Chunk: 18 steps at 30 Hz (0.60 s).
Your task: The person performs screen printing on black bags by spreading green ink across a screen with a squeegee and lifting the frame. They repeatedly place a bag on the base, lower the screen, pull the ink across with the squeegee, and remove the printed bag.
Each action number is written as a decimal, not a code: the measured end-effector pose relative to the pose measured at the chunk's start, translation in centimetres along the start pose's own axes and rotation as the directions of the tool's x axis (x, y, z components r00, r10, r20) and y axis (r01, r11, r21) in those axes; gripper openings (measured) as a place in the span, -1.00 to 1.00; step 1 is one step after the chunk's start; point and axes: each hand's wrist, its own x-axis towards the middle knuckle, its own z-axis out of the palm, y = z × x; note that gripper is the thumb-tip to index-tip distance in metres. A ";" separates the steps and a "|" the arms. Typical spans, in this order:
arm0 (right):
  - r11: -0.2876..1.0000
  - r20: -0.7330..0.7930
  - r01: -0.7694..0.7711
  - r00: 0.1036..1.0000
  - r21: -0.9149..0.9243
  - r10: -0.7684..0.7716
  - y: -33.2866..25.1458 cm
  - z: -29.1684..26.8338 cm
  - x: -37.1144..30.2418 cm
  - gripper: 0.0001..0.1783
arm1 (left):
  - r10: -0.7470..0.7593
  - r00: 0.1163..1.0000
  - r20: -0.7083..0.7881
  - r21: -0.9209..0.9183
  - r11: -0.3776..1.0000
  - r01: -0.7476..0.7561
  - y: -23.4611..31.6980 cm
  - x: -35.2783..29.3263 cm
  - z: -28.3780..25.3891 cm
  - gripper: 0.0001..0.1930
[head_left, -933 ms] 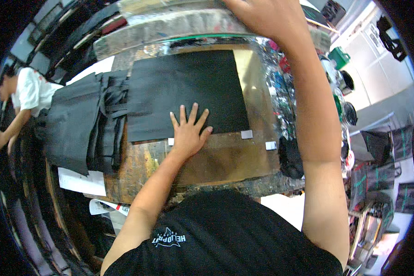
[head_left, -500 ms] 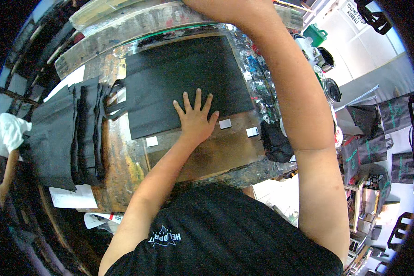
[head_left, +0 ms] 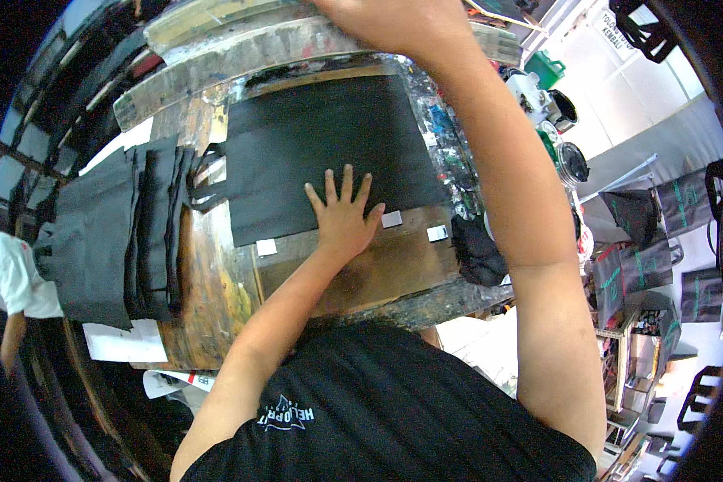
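Observation:
A black fabric bag [head_left: 297, 136] lies flat on the paint-stained wooden table, its loop handle [head_left: 206, 173] pointing left. My left hand [head_left: 345, 215] rests on the bag's near edge, fingers spread and palm down, gripping nothing. Over the far right side of the bag reaches my right arm. My right hand [head_left: 386, 22] is cut off by the top edge of the picture, so its fingers and anything in them are hidden. Along the near edge of the bag sit small white pads [head_left: 266, 247].
To the left is a stack of black bags [head_left: 108, 233] on white paper [head_left: 124, 341]. Long stained boards [head_left: 297, 52] cross the far side. A black cloth [head_left: 478, 249] lies at the right, with paint cans [head_left: 571, 161] beyond. A person in a white sleeve [head_left: 20, 277] stands far left.
The view has shifted slightly, and the table sits a little lower in it. At the far left, the other person's sleeve appears lower. My left hand stays spread on the bag.

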 end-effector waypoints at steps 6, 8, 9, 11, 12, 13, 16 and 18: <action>0.998 -0.127 0.056 0.991 0.023 -0.052 0.3 0.9 -2.4 -0.22 | -0.438 0.888 -0.141 -0.669 0.703 0.241 -7.9 0.2 -9.5 -0.48; 0.993 -0.238 0.036 0.969 -0.109 -0.062 -0.8 2.2 -4.4 -0.25 | -0.504 0.835 -0.220 -0.889 0.457 0.041 -12.2 -0.5 -14.1 -0.43; 0.995 -0.228 0.024 0.973 -0.094 -0.045 -1.0 2.7 -5.7 -0.28 | -0.602 0.789 -0.120 -0.962 0.267 0.057 -13.6 -1.1 -16.0 -0.28; 0.999 -0.252 0.045 0.966 -0.031 -0.052 -1.5 3.8 -8.5 -0.34 | -0.530 0.835 -0.148 -0.980 -0.033 -0.195 -15.0 -2.7 -18.6 -0.39; 0.999 -0.265 0.043 0.963 -0.022 -0.047 -2.0 4.5 -10.2 -0.36 | -0.488 0.870 -0.072 -0.991 0.135 -0.006 -15.3 -3.5 -19.3 -0.40; 0.998 -0.291 0.054 0.955 -0.012 -0.055 -2.4 5.0 -11.7 -0.38 | -0.464 0.886 -0.005 -0.939 0.307 0.155 -15.5 -4.4 -19.9 -0.41; 0.996 -0.025 0.071 0.997 0.055 -0.070 -2.3 6.7 -15.7 -0.46 | -0.510 0.860 -0.017 -0.921 0.343 0.185 -13.4 -7.5 -16.2 -0.28; 0.998 0.220 0.055 0.974 0.001 -0.054 -2.2 8.6 -17.1 -0.42 | -0.502 0.859 -0.102 -0.817 0.535 0.216 -13.2 -10.2 -13.1 -0.25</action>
